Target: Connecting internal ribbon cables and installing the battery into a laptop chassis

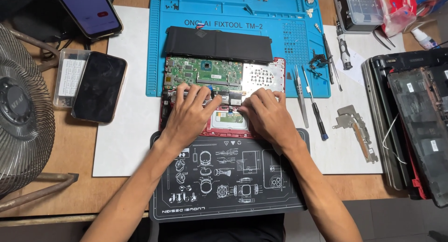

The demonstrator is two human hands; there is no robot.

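Note:
An opened red laptop base [281, 64] lies on a blue repair mat [233, 13], showing a green circuit board [200, 71], a black flat battery [217, 43] and a perforated metal plate [261, 76]. My left hand [186, 116] presses its fingertips on the strip just below the circuit board. Beside it, my right hand [268, 116] rests with fingers on the same strip near a small black part [232, 99]. Both hands cover most of the palm-rest area; a white touchpad [227, 119] shows between them.
A black printed mat [228, 176] lies under my wrists. Tweezers [301, 95], screwdrivers [316, 109] and a metal heatsink bracket [357, 127] lie at right, another laptop shell [415, 125] far right. Two phones [99, 85] and a fan [21, 116] stand left.

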